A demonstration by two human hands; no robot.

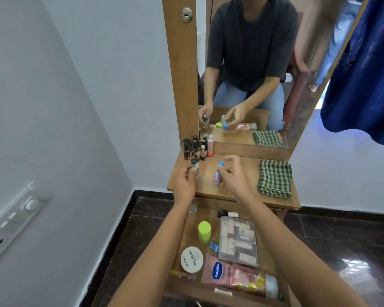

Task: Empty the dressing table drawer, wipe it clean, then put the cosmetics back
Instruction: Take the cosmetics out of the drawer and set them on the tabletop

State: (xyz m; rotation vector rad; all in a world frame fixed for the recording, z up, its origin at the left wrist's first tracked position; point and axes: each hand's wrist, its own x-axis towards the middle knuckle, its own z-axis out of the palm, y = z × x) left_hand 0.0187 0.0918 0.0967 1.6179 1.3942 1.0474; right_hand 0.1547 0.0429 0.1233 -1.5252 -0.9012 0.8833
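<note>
My left hand point(183, 185) is out over the far-left part of the dressing table top point(242, 173), fingers pinched on a small nail polish bottle point(194, 166) with a dark cap, held upright just above the wood. Just beyond it, at the far-left corner against the mirror frame point(180, 74), I see a cluster of small bottles and lipsticks point(196, 147) standing upright, touching each other. My right hand point(233, 176) is next to the right, near the middle of the top, closed around a pink tube with a blue cap point(217, 173), tilted, cap pointing far; thumb and fingertips wrap it. Further right on the top lies a folded green checked cloth point(275, 178), well apart from both hands. The mirror point(264, 63) behind repeats the hands and cloth.

Near me, below the top, the drawer point(208, 291) is pulled open and is not empty. Left to right inside: a white round nail polish remover tub point(191, 259), a lime-capped bottle point(204, 232) upright, a small blue sachet point(214, 247), a clear zip pouch of white tubes point(237, 240), and a pink Vaseline tube point(237, 276) lying across the near edge. A dark small bottle point(223, 213) lies at the far end, half under the table top. A clear bottle point(192, 207) by my left wrist is partly hidden.
</note>
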